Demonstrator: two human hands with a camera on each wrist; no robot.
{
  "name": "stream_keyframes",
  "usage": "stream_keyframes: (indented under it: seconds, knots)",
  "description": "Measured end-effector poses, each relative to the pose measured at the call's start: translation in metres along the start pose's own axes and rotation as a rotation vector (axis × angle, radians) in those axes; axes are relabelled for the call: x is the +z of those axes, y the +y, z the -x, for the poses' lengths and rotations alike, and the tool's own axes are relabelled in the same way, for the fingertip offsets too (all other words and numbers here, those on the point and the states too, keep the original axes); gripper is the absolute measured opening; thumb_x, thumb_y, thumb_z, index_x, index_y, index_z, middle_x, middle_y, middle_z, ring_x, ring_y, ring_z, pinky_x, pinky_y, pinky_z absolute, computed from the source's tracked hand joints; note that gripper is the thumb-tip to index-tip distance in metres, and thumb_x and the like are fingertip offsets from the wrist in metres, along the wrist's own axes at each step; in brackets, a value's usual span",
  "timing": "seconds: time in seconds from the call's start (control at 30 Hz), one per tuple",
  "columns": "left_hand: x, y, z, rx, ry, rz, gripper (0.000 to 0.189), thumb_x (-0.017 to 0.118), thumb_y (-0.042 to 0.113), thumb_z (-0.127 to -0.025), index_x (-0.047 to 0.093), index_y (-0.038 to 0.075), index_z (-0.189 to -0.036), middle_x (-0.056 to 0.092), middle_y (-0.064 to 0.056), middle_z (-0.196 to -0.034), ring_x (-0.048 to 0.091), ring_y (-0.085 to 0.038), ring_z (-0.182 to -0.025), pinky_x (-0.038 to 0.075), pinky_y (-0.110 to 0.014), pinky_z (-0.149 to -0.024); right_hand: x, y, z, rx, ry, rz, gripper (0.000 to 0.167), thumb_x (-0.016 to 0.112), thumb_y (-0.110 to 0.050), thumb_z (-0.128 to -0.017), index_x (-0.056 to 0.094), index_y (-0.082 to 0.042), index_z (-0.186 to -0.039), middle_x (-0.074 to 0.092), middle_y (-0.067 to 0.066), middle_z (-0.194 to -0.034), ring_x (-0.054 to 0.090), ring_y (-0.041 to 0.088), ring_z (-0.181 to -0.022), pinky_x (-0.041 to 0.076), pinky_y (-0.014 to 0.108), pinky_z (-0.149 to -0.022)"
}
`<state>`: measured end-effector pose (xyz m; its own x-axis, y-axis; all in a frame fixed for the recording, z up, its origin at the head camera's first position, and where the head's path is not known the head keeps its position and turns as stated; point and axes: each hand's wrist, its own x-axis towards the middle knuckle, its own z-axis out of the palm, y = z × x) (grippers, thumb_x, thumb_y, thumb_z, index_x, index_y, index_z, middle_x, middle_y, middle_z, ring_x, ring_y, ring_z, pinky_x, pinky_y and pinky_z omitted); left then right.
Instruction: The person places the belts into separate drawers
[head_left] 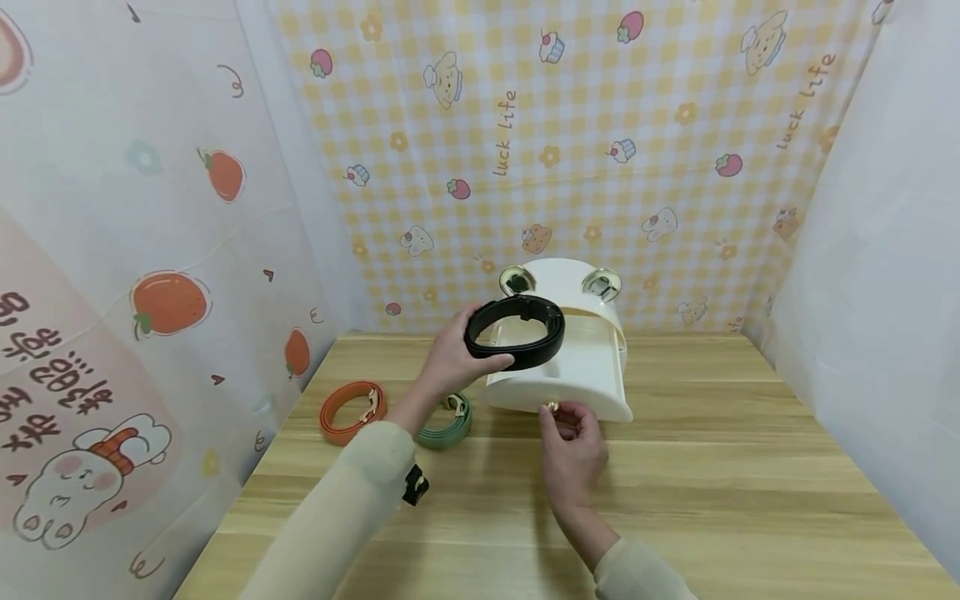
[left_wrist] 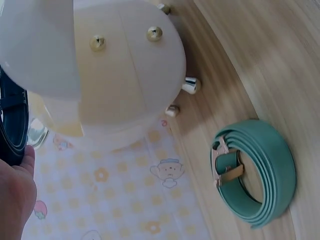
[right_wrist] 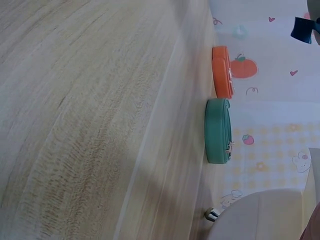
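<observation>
Nearest, the fingers of the right hand point(head_left: 573, 454) pinch the knob point(head_left: 553, 407) of the pulled-out drawer point(head_left: 600, 403); too hard a pull could drag or tip the box point(head_left: 558, 273) behind. Beyond, the fingers of the left hand point(head_left: 456, 354) grasp the coiled black belt point(head_left: 536, 354) above the drawer's left part, where a slack grip might let it spring open and a low path might catch it on the drawer. Counted: one green belt point(head_left: 444, 442) and one orange belt point(head_left: 343, 437) on the desk point(head_left: 712, 467), one black belt, one pinched knob, one drawer, one box, two gold-rimmed discs point(head_left: 602, 284).
</observation>
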<state>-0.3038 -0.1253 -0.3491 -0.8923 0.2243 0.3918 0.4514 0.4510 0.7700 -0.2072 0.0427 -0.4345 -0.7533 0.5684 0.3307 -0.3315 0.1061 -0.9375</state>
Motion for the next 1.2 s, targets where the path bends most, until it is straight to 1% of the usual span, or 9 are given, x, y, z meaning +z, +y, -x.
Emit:
stream_keyframes:
  seconds: [0.17, 0.33, 0.43, 0.57, 0.63, 0.7, 0.87, 1.0, 1.2]
  knots:
    - [0.011, 0.001, -0.006, 0.000, -0.016, -0.030, 0.091, 0.089, 0.041, -0.071, 0.044, 0.018, -0.147, 0.054, -0.001, -0.135, 0.050, -0.019, -0.124, 0.040, -0.044, -0.105, 0.000, -0.003, 0.002, -0.004, 0.007, 0.009, 0.023, 0.080, -0.006, -0.084, 0.066, 0.004, -0.099, 0.071, 0.014, -0.088, 0.061, 0.004, -0.066, 0.049, 0.012, -0.058]
    - [0.018, 0.006, -0.010, 0.006, -0.047, -0.056, 0.094, 0.089, 0.044, -0.070, 0.043, 0.016, -0.148, 0.052, -0.001, -0.137, 0.049, -0.021, -0.124, 0.041, -0.046, -0.104, -0.002, -0.024, 0.007, -0.023, 0.011, 0.027, 0.021, 0.077, 0.002, -0.083, 0.064, 0.010, -0.097, 0.069, 0.020, -0.087, 0.061, 0.005, -0.065, 0.048, 0.011, -0.058]
    - [0.021, 0.009, -0.011, 0.011, -0.062, -0.069, 0.097, 0.089, 0.046, -0.070, 0.041, 0.017, -0.149, 0.052, -0.001, -0.137, 0.049, -0.021, -0.125, 0.040, -0.047, -0.104, -0.001, -0.018, 0.007, -0.030, 0.016, 0.036, 0.021, 0.078, 0.000, -0.084, 0.064, 0.008, -0.098, 0.070, 0.017, -0.087, 0.061, 0.005, -0.065, 0.048, 0.011, -0.058]
    - [0.027, 0.008, -0.013, 0.014, -0.076, -0.088, 0.102, 0.089, 0.046, -0.070, 0.038, 0.013, -0.152, 0.052, -0.003, -0.140, 0.047, -0.023, -0.128, 0.039, -0.048, -0.106, 0.001, 0.002, 0.002, -0.021, 0.017, 0.032, 0.022, 0.080, -0.008, -0.084, 0.066, 0.001, -0.099, 0.071, 0.011, -0.087, 0.064, 0.011, -0.067, 0.050, 0.013, -0.058]
    - [0.029, 0.007, -0.015, 0.015, -0.085, -0.098, 0.103, 0.088, 0.046, -0.070, 0.037, 0.011, -0.152, 0.050, -0.005, -0.142, 0.046, -0.024, -0.129, 0.038, -0.048, -0.106, 0.000, 0.003, 0.002, -0.018, 0.013, 0.036, 0.022, 0.080, -0.008, -0.084, 0.066, 0.001, -0.098, 0.070, 0.010, -0.086, 0.065, 0.014, -0.067, 0.050, 0.014, -0.057]
    - [0.030, 0.007, -0.016, 0.020, -0.094, -0.102, 0.103, 0.088, 0.046, -0.070, 0.037, 0.009, -0.152, 0.050, -0.006, -0.143, 0.046, -0.025, -0.130, 0.038, -0.048, -0.106, 0.000, 0.003, 0.001, -0.015, 0.010, 0.035, 0.022, 0.080, -0.010, -0.084, 0.066, -0.001, -0.098, 0.070, 0.008, -0.086, 0.065, 0.014, -0.067, 0.051, 0.015, -0.058]
    - [0.032, 0.007, -0.019, 0.032, -0.122, -0.135, 0.104, 0.087, 0.046, -0.071, 0.036, 0.008, -0.153, 0.048, -0.008, -0.145, 0.045, -0.026, -0.132, 0.038, -0.048, -0.107, -0.001, 0.004, 0.001, -0.024, 0.007, 0.038, 0.022, 0.080, -0.010, -0.084, 0.066, -0.002, -0.098, 0.070, 0.007, -0.086, 0.064, 0.009, -0.067, 0.051, 0.015, -0.058]
    - [0.033, 0.008, -0.021, 0.034, -0.150, -0.145, 0.104, 0.087, 0.047, -0.071, 0.035, 0.008, -0.153, 0.046, -0.009, -0.147, 0.044, -0.027, -0.133, 0.037, -0.048, -0.107, 0.000, 0.005, 0.002, -0.028, 0.005, 0.036, 0.022, 0.080, -0.009, -0.084, 0.066, -0.002, -0.099, 0.070, 0.007, -0.086, 0.064, 0.009, -0.067, 0.051, 0.015, -0.058]
    - [0.037, 0.006, -0.026, 0.070, -0.186, -0.133, 0.093, 0.086, 0.046, -0.073, 0.043, 0.012, -0.148, 0.053, -0.005, -0.137, 0.049, -0.021, -0.123, 0.041, -0.045, -0.103, 0.000, 0.004, 0.002, -0.022, 0.012, 0.027, 0.021, 0.080, -0.009, -0.084, 0.066, -0.001, -0.097, 0.070, 0.008, -0.085, 0.064, 0.012, -0.067, 0.051, 0.015, -0.057]
